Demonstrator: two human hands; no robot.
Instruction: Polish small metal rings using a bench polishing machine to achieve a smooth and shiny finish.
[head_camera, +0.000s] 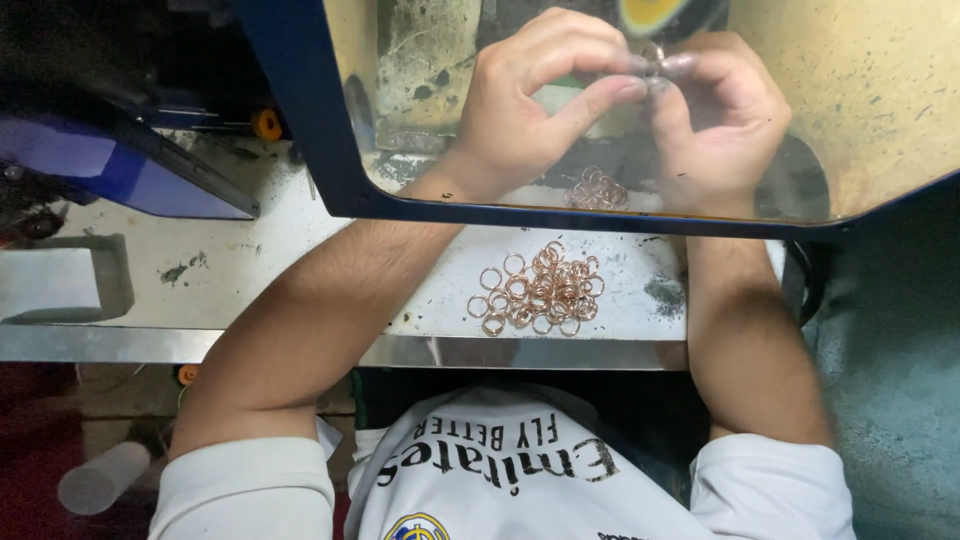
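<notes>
While both your hands work behind the clear shield, keep the small copper-coloured ring pinched where it is, between the tips of your left hand and your right hand, close under the yellow-rimmed wheel at the top edge. Your left thumb and forefinger are narrowed onto the ring, the other fingers curled; your right fingers are bunched around it too. Judging by that grip, hold it by its edges and steady your forearms on the bench, so the ring does not twist or slip away.

A loose heap of rings lies on the bench between your forearms, outside the shield, and a smaller cluster sits behind it, just below your hands. The shield's blue frame crosses over both forearms and limits how far you can lift. An orange knob sits off to the left.
</notes>
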